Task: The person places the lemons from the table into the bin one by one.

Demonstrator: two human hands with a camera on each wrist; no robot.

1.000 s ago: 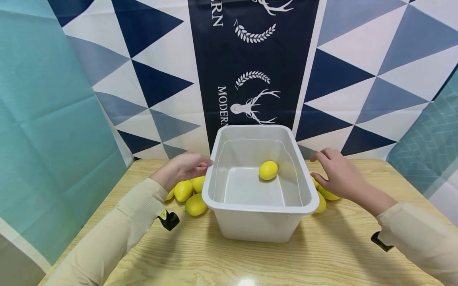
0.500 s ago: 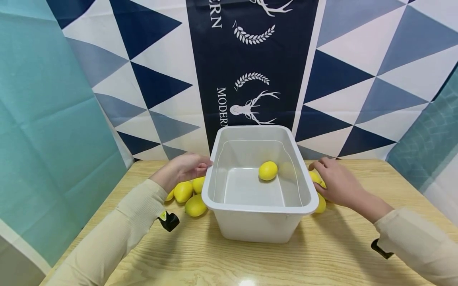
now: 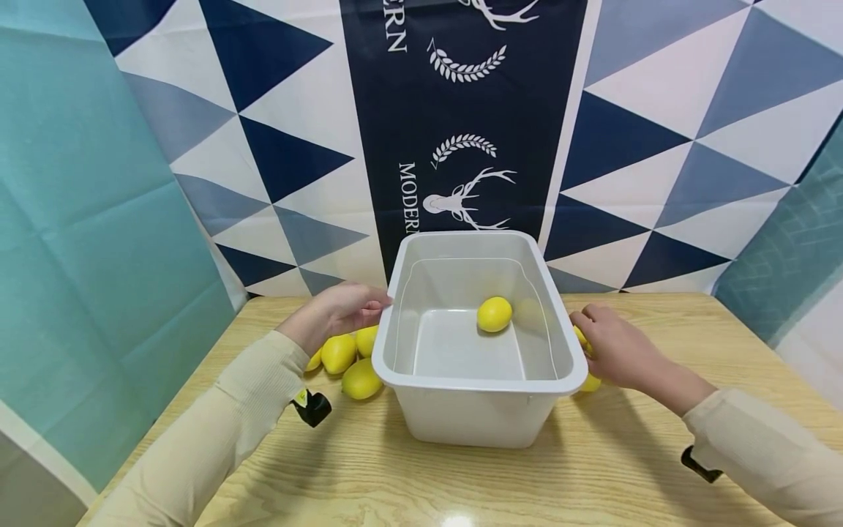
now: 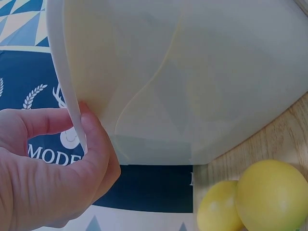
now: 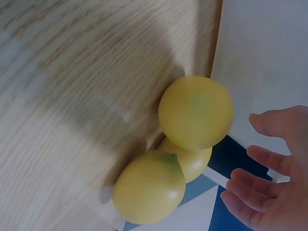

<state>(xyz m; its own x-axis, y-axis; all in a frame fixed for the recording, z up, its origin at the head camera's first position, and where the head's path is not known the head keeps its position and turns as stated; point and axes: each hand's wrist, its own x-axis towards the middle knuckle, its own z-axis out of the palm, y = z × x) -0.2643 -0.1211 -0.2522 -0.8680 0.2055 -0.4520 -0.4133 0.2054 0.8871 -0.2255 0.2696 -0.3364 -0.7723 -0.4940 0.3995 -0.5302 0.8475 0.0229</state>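
A white plastic tub [image 3: 467,413] stands mid-table with one lemon [image 3: 494,314] inside it. My left hand [image 3: 345,306] pinches the tub's left rim between thumb and fingers, as the left wrist view also shows. On the tub's other side, my right hand [image 3: 615,348] is low beside a small group of lemons [image 3: 590,382], partly covering them in the head view. Seen from the right wrist, its fingers [image 5: 260,156] are loosely bent and apart, with nothing between them; the nearest lemon [image 5: 196,112] lies a little away from the thumb.
More lemons [image 3: 361,378] lie left of the tub, below my left hand. The wooden table [image 3: 454,483] ends against a patterned blue and white cloth [image 3: 303,161] behind. Teal cloth [image 3: 99,219] hangs at the left.
My right hand has moved down and slightly toward me, over the lemons at the tub's right side. The left hand, the tub and the lemon inside stay put.
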